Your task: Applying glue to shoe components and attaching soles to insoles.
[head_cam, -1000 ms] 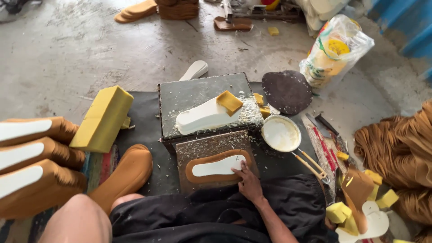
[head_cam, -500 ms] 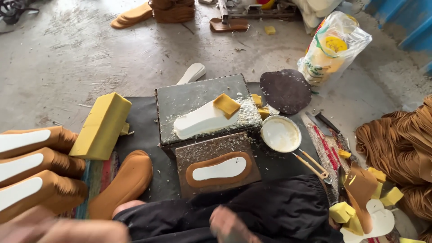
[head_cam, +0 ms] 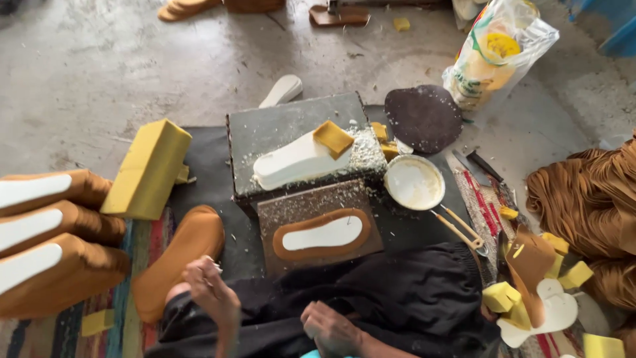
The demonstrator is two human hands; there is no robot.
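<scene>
My left hand (head_cam: 213,293) hovers over my lap with its fingers loosely bent, right beside a tan sole piece (head_cam: 177,252) lying on the dark mat. Whether it holds anything is unclear. My right hand (head_cam: 329,329) rests curled on the black cloth (head_cam: 397,292) over my lap, with nothing visible in it. Just ahead, a white insole with a brown rim (head_cam: 322,234) lies flat on a speckled board (head_cam: 311,199). Behind that, a white wedge sole (head_cam: 295,162) with a yellow sponge (head_cam: 333,138) on it sits on a grey block (head_cam: 278,122).
Three tan wedges with white tops (head_cam: 40,232) are stacked at the left, beside a yellow foam block (head_cam: 147,169). A white bowl (head_cam: 414,182), thin sticks (head_cam: 460,229), a knife (head_cam: 487,166), yellow foam bits (head_cam: 500,295) and tan strips (head_cam: 589,199) lie right. A plastic bag (head_cam: 497,53) stands behind.
My right hand has drawn back from the brown-rimmed insole on the board to my lap. My left hand has come into view beside the tan sole piece.
</scene>
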